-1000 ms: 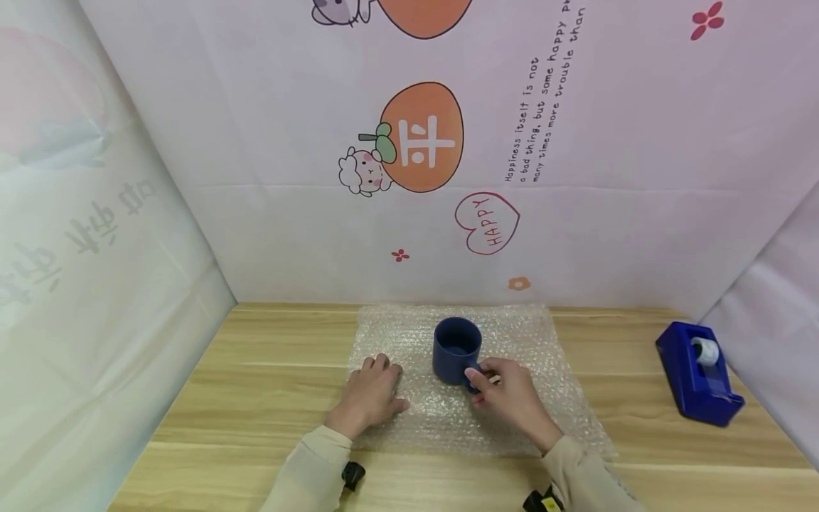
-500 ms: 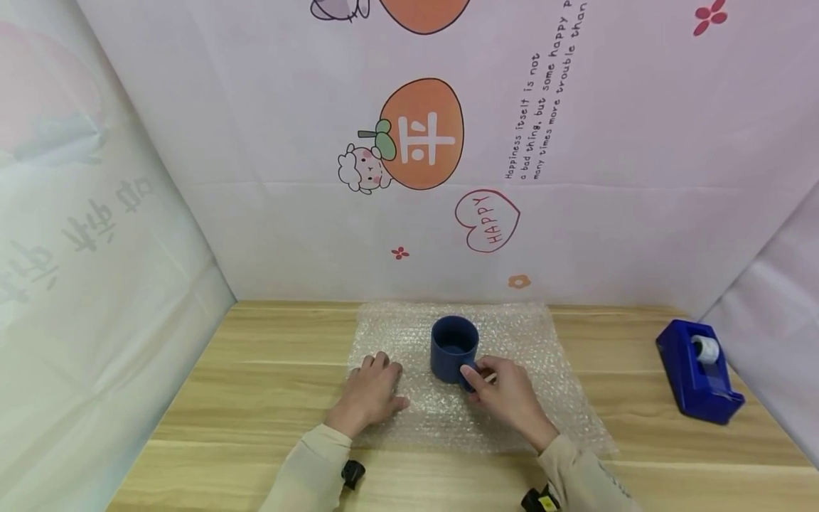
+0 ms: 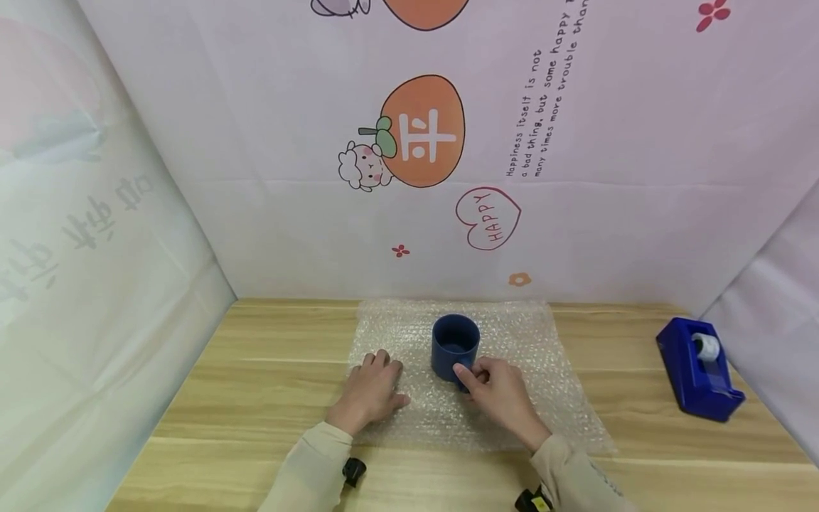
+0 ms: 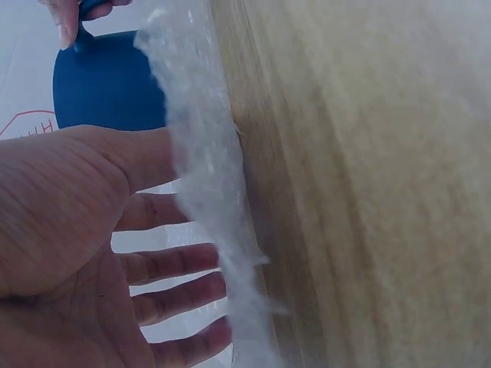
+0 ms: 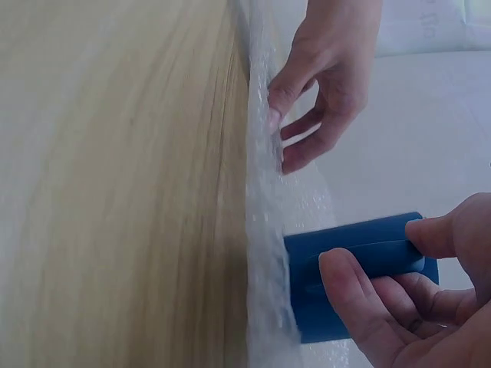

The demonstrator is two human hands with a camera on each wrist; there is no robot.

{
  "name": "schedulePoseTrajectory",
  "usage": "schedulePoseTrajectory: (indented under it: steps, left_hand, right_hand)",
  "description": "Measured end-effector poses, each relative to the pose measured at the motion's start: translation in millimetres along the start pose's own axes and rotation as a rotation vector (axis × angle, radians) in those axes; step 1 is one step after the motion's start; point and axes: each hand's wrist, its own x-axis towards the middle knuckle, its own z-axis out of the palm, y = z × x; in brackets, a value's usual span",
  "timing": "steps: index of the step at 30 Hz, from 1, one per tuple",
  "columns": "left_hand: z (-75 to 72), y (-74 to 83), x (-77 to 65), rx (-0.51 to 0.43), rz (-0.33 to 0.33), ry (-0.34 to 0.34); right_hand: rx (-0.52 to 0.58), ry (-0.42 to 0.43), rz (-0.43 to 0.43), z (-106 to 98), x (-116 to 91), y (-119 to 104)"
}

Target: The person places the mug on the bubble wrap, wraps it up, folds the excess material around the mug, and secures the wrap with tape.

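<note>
A dark blue mug [image 3: 451, 355] stands upright on a sheet of bubble wrap [image 3: 422, 427] laid over the wooden table. My right hand [image 3: 502, 398] pinches the mug's handle between thumb and fingers; the right wrist view shows the handle [image 5: 383, 258] in that grip. Left of the mug, my left hand [image 3: 371, 391] rests with spread fingers on the left part of the bubble wrap. From the left wrist, those fingers [image 4: 176, 264] reach straight to the wrap, with the mug [image 4: 111, 84] beyond them.
A blue tape dispenser [image 3: 700, 370] with a roll of clear tape stands at the right side of the wooden table [image 3: 256, 398]. A printed white cloth [image 3: 288, 213] hangs behind the table, and further cloth closes off both sides.
The mug has shifted very slightly left while my right hand keeps the handle, its thumb now further left over it. My left hand stays in place.
</note>
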Motion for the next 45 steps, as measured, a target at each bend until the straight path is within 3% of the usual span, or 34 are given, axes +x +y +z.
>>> schedulePoseTrajectory:
  steps: [22, 28, 34, 39, 45]
  left_hand:
    - [-0.2, 0.6, 1.9, 0.007, -0.003, -0.006]
    - [0.3, 0.3, 2.2, 0.000, -0.005, -0.014]
    - [0.1, -0.3, 1.5, -0.005, -0.002, -0.009]
    - [-0.7, -0.5, 1.2, -0.015, 0.001, -0.013]
    - [-0.4, -0.6, 1.7, -0.018, -0.001, -0.019]
  right_hand:
    - [0.097, -0.003, 0.007, 15.7, -3.3, -5.9]
    - [0.019, 0.002, -0.026, 11.7, -3.5, -4.8]
    - [-0.043, -0.024, -0.063, -2.0, -5.8, 0.9]
    - [-0.078, -0.117, -0.100, -22.2, -13.2, 12.7]
    - [-0.194, -0.160, -0.236, -49.6, -21.2, 34.7]
